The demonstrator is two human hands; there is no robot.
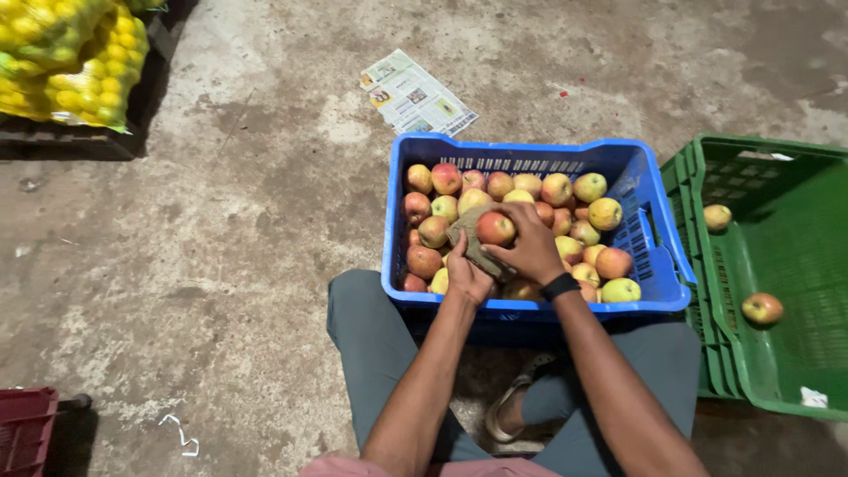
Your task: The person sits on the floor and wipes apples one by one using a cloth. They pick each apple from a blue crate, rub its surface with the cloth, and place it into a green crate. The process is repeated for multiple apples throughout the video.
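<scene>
Head view: right hand point(533, 250) gripping an apple point(495, 228), left hand point(465, 276) pressing a cloth point(465, 234) against it for wiping, above blue crate point(654, 256); green crate point(777, 389) right.

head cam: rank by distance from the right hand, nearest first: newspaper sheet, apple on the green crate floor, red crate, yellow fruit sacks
From the right hand:
1. Apple on the green crate floor, to its right.
2. Newspaper sheet, up-left on the floor.
3. Yellow fruit sacks, top-left corner, and red crate, bottom-left corner: too close to call.

Right of the hands sits a green crate point(777, 353) holding 2 apples point(761, 307). Beyond them a printed leaflet point(415, 94) lies on the concrete floor point(221, 247); far left, netted yellow fruit point(66, 57).
</scene>
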